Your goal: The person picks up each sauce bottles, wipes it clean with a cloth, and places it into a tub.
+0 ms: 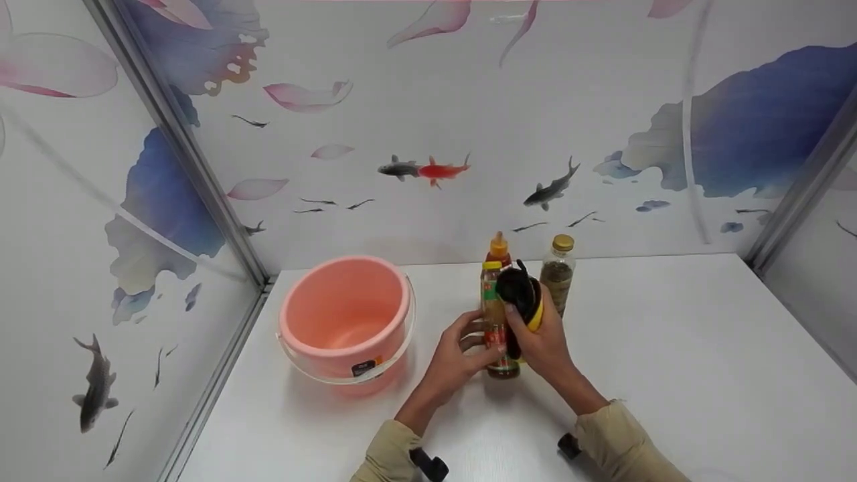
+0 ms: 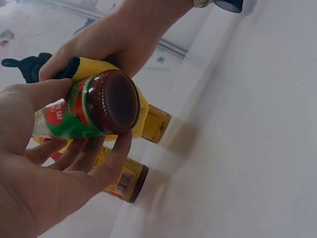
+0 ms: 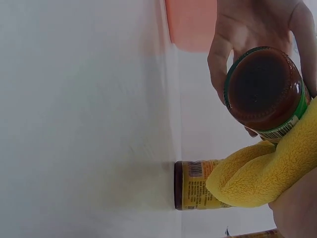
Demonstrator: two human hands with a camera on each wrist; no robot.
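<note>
Left grip (image 2: 47, 181): nearest the left wrist camera; thumb on one side and fingers on the other, closed about the held bottle.
Right grip (image 1: 550, 335): curled firmly round the cloth, bringing it against the held bottle's side.
Held bottle (image 2: 114, 101): between the two hands, lifted clear of the counter and tilted; cylindrical and glossy, with a yellow cap, red-and-green label, dark brown contents and a beaded base edge.
Cloth (image 3: 270, 171): yellow, fleecy and folded on one face; black on another, with a dark loop.
Obstruction: cloth and right grip cover part of the held bottle, which itself screens much of the squeeze bottle.
Squeeze bottle (image 1: 499, 249): upright just behind; orange pointed nozzle, yellow printed label with barcode.
Gold-capped bottle (image 1: 557, 273): upright beyond the right grip, partly hidden by it; clear-walled, dark contents.
Bucket (image 1: 335, 294): left of the hands, apart from them; smooth pink, round-mouthed, white handle lowered across the front.
Counter (image 1: 683, 375): white, flat, faintly glossy.
Wall panels (image 1: 502, 120): white, printed with fish and petals.
</note>
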